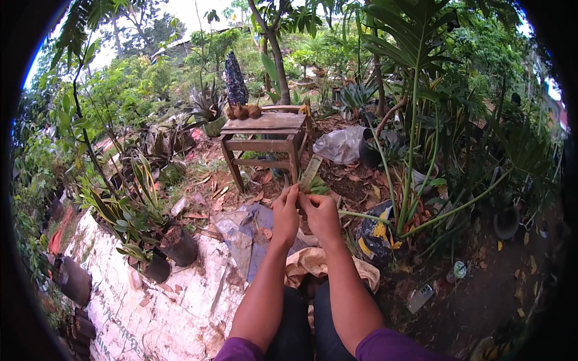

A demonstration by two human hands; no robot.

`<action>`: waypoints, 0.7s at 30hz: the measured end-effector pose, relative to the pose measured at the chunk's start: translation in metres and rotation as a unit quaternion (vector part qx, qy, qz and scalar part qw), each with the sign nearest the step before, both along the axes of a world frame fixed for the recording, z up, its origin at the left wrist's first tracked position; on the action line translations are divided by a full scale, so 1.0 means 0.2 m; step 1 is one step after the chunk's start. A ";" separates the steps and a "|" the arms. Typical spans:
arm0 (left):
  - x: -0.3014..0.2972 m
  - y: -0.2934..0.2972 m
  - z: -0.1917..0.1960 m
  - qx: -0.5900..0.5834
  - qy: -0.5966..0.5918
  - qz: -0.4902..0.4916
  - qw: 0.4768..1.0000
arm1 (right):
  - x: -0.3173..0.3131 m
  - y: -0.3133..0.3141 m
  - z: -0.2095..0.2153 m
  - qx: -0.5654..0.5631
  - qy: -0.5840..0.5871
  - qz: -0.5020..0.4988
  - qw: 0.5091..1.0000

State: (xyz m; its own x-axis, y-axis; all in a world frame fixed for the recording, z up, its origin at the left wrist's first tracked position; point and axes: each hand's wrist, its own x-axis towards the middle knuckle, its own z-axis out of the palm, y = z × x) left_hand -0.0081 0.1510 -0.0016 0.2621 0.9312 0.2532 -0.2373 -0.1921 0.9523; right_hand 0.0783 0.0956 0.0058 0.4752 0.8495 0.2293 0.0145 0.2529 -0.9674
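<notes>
My left hand (286,212) and my right hand (321,215) meet in front of me, fingertips pinched close together. Whatever lies between the fingers is too small or hidden to make out. Just beyond them a flat, pale greenish strip (310,171) stands at a slant, and green leaves (318,187) show beside it; whether either touches my fingers I cannot tell. Below my forearms, between my knees, a beige sack (364,274) has its mouth rolled down, its inside mostly dark. Farther off stands a small wooden chair (265,123) bearing several brown fibrous clumps (244,112).
A white sheet (162,301) covers the ground at left, with black-bagged plants (179,245) on it. A tall broad-leaved plant (415,138) spreads its stems at right. A crumpled clear plastic bag (340,145) lies right of the chair. A phone-like object (420,298) rests on the soil.
</notes>
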 end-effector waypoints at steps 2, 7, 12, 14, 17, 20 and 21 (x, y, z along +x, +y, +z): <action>0.00 0.02 -0.01 -0.007 -0.004 -0.059 0.998 | 0.03 -0.02 0.01 0.010 -0.032 -0.032 0.999; -0.01 0.05 -0.05 -0.025 -0.009 -0.107 0.994 | 0.06 -0.02 0.01 0.010 -0.089 -0.060 0.994; -0.04 0.07 -0.04 -0.102 -0.083 -0.077 0.988 | 0.06 -0.01 -0.01 0.039 -0.123 -0.025 0.991; -0.06 0.07 -0.02 -0.123 -0.108 -0.108 0.981 | 0.06 -0.02 -0.01 0.041 -0.097 -0.007 0.994; -0.05 0.05 -0.01 -0.145 -0.121 -0.118 0.975 | 0.08 -0.01 -0.01 0.028 -0.069 0.000 0.997; -0.04 0.04 0.00 -0.165 -0.138 -0.095 0.972 | 0.10 0.00 -0.01 0.050 -0.037 -0.043 0.997; -0.03 0.04 0.01 -0.178 -0.143 -0.084 0.970 | 0.10 0.00 0.00 0.063 -0.024 -0.061 0.996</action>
